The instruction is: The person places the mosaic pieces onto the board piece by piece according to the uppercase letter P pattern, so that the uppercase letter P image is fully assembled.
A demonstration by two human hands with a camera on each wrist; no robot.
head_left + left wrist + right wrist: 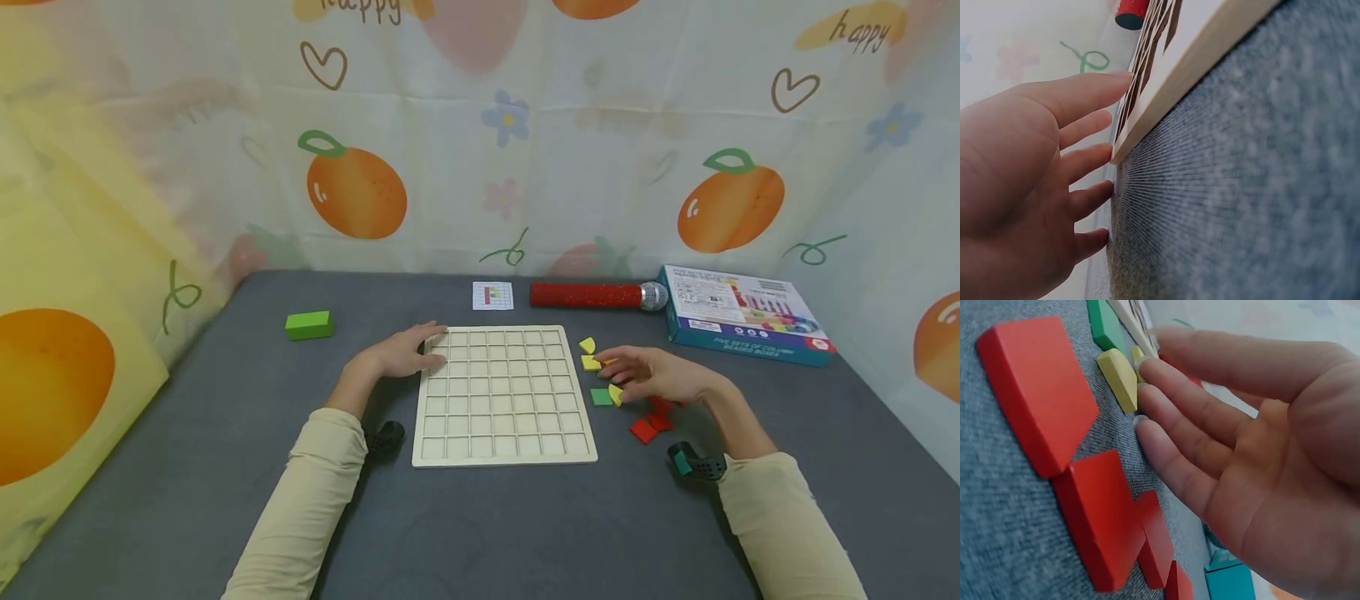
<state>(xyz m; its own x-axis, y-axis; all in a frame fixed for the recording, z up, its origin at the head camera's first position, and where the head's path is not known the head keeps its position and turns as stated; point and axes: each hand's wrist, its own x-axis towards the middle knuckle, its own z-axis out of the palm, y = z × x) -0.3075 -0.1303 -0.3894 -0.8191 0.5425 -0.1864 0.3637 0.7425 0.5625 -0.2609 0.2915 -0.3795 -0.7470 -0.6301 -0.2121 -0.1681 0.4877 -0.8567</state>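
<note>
A pale wooden grid board (504,396) lies flat on the grey table. My left hand (401,350) rests at its far left corner, thumb over the rim and the other fingers spread along the edge. To the right of the board, my right hand (663,372) hovers low above small coloured blocks, its fingers loosely bent with nothing between them. Its fingertips are right by a yellow rounded block (1119,378). Near it lie a green block (601,397), a yellow square block (590,363) and another yellow piece (587,344). Several red blocks (1041,390) lie under the palm, partly hidden.
Behind the board are a small card with a coloured grid (492,296) and a red microphone (588,295). A boxed bead set (750,312) lies at the back right. Far left stands a bright green block (308,325). A fruit-patterned cloth (450,183) hangs behind the table.
</note>
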